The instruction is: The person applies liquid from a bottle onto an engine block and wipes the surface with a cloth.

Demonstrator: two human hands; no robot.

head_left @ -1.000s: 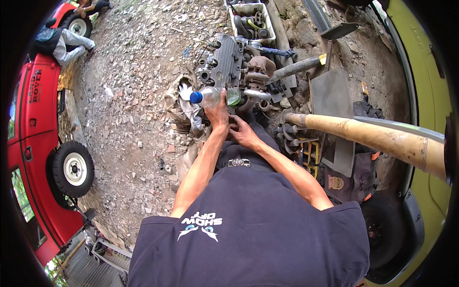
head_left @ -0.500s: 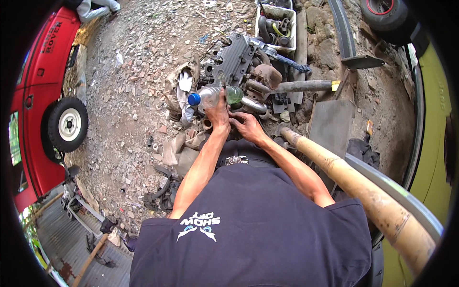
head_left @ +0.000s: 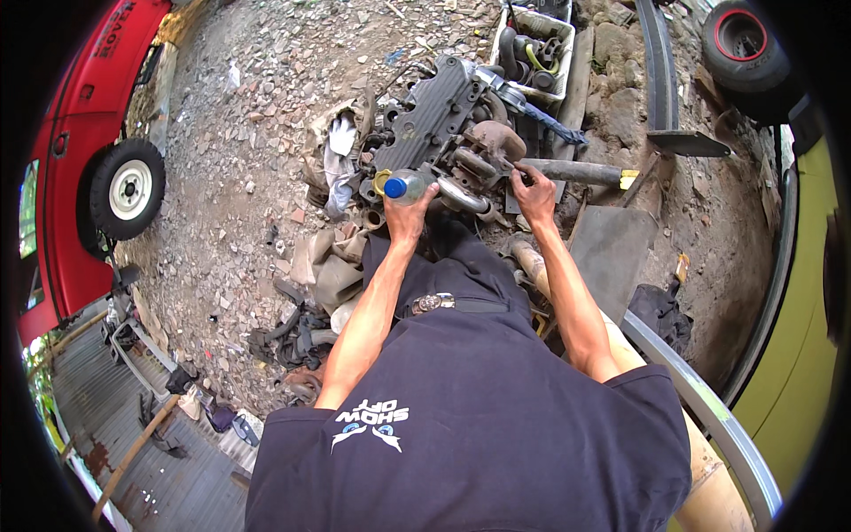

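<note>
My left hand (head_left: pixel 408 217) is closed around a clear plastic bottle (head_left: pixel 417 178) with a blue cap. The bottle is tilted with its cap toward me, in front of a greasy engine (head_left: pixel 427 120) with a dark ribbed cover. Beside the bottle, a yellow ring-like piece (head_left: pixel 381 183) shows at the engine's near left corner. Farther right, my right hand (head_left: pixel 534 197) is held in a pinch next to a rusty, rounded metal housing (head_left: pixel 495 142) on the engine. Whatever those fingertips hold, if anything, is too small to make out.
White gloves (head_left: pixel 339 151) lie on cloth left of the engine. Behind it stands a white crate (head_left: pixel 560 75) of parts. A pipe (head_left: pixel 576 171) extends right, near a flat metal sheet (head_left: pixel 612 244). A red vehicle (head_left: pixel 66 191) is on the left; gravel lies between.
My right hand has moved away from the bottle, right and forward to the rusty housing. My left hand has turned the bottle from lying sideways to cap toward me.
</note>
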